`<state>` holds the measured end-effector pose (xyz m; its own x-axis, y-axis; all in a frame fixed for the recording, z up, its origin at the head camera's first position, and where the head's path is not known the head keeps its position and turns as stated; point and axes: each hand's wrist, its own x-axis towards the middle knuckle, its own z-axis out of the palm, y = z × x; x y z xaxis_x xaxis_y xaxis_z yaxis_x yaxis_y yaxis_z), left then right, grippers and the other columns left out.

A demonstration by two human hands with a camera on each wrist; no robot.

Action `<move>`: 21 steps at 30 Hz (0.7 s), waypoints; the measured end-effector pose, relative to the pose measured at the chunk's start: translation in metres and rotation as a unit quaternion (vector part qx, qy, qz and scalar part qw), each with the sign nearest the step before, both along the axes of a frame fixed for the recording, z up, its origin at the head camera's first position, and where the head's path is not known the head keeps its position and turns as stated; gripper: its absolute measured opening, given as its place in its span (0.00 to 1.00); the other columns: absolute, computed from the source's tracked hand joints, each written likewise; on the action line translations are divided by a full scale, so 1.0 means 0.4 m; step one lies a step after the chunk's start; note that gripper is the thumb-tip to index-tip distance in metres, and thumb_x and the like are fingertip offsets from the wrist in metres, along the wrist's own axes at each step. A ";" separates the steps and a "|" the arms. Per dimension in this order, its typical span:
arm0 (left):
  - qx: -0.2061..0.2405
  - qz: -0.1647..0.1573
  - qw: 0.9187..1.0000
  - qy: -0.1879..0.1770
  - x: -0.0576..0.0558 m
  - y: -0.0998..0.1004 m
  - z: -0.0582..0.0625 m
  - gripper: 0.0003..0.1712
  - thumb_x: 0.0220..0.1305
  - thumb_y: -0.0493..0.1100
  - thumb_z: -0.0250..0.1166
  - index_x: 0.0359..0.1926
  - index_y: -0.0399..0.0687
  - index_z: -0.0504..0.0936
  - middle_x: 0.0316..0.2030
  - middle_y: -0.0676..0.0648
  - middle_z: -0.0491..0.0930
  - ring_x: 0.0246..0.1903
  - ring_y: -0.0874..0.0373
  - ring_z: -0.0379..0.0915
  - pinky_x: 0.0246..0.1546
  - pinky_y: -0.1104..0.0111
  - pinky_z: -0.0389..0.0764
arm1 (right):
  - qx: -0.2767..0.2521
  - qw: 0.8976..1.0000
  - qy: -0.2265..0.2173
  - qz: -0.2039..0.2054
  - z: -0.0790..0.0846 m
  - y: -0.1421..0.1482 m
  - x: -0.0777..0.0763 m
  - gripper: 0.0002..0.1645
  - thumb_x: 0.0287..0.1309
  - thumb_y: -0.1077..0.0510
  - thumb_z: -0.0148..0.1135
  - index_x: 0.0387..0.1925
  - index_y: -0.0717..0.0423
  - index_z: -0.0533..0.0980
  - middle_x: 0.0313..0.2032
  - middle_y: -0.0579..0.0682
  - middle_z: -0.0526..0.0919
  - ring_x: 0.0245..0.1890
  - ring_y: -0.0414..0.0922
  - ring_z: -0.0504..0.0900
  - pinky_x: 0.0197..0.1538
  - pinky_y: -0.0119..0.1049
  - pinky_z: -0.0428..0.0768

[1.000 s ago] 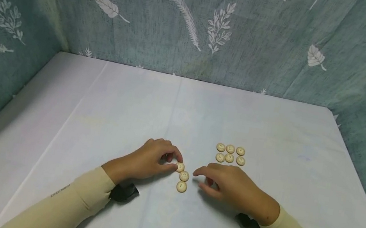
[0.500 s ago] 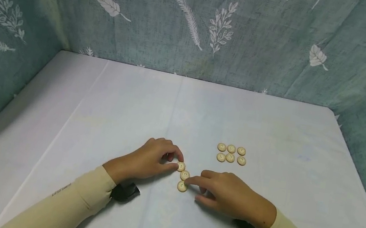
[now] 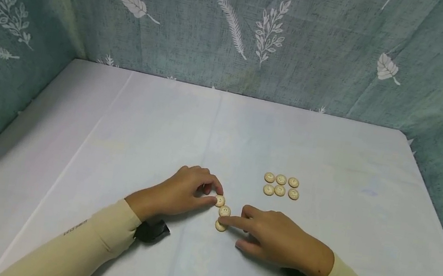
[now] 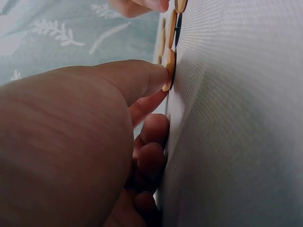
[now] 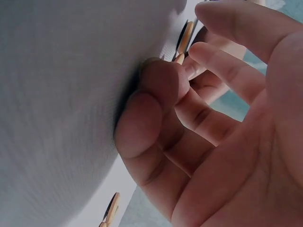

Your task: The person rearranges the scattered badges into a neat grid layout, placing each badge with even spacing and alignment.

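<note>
Three round cream-coloured wooden buttons lie in a short, slightly bent column on the white cloth. My left hand (image 3: pixel 183 192) pinches the far button (image 3: pixel 220 201) between thumb and index finger. In the left wrist view, that button (image 4: pixel 170 66) stays flat at the cloth under the thumb tip. The middle button (image 3: pixel 225 211) sits just below it. My right hand (image 3: pixel 277 239) reaches in from the right, its straight index fingertip on the near button (image 3: pixel 220 227), partly covering it. Its other fingers are bent and hold nothing.
Behind the right hand, several more buttons (image 3: pixel 280 190) lie in two rows. The white cloth-covered table (image 3: pixel 151 118) ends at a green leaf-patterned curtain (image 3: pixel 199 58) at the back and sides. Dark wrist cameras (image 3: pixel 151 231) hang under both wrists.
My right hand has moved left and nearer to me, and its index fingertip has come onto the near button. My left hand keeps its pinch in place.
</note>
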<state>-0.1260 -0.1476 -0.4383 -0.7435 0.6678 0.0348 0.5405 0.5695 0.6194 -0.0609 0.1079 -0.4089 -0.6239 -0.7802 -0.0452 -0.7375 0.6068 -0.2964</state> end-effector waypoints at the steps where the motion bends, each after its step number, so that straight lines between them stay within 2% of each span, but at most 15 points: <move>1: -0.001 0.001 1.000 -0.001 0.000 0.000 0.001 0.07 0.64 0.50 0.69 0.43 0.65 0.83 0.30 0.61 0.72 0.34 0.65 0.66 0.46 0.62 0.61 | 0.000 1.000 0.003 0.002 0.001 0.000 0.000 0.26 0.62 0.52 0.66 0.62 0.37 0.76 0.34 0.40 0.73 0.20 0.30 0.63 0.26 0.24 0.67; 5: -0.008 0.002 1.000 -0.009 0.003 0.001 0.003 0.06 0.65 0.50 0.69 0.43 0.65 0.83 0.29 0.61 0.71 0.34 0.65 0.65 0.47 0.62 0.60 | 0.006 1.000 0.007 0.006 0.000 -0.002 0.002 0.26 0.63 0.52 0.65 0.63 0.36 0.76 0.33 0.40 0.73 0.20 0.31 0.63 0.26 0.25 0.67; 10: -0.002 0.002 1.000 0.001 0.000 0.003 0.006 0.06 0.65 0.50 0.69 0.43 0.65 0.83 0.30 0.61 0.72 0.34 0.65 0.65 0.46 0.62 0.61 | 0.014 1.000 0.019 -0.002 -0.002 -0.003 0.003 0.26 0.63 0.52 0.65 0.63 0.35 0.76 0.33 0.40 0.73 0.19 0.32 0.63 0.26 0.26 0.67; 17: -0.001 0.003 1.000 -0.002 0.002 0.002 0.001 0.06 0.65 0.50 0.69 0.42 0.66 0.83 0.29 0.61 0.71 0.33 0.65 0.65 0.45 0.62 0.61 | -0.001 1.000 0.011 -0.004 -0.004 -0.006 0.002 0.23 0.63 0.53 0.65 0.60 0.38 0.78 0.32 0.40 0.74 0.20 0.32 0.63 0.27 0.25 0.67; 21: 0.001 0.001 1.000 0.008 -0.001 0.002 0.000 0.06 0.65 0.51 0.69 0.42 0.66 0.83 0.29 0.62 0.71 0.33 0.66 0.65 0.46 0.62 0.61 | -0.012 1.000 0.015 -0.003 -0.005 -0.005 0.000 0.21 0.62 0.55 0.66 0.57 0.39 0.79 0.31 0.39 0.75 0.19 0.30 0.63 0.27 0.24 0.67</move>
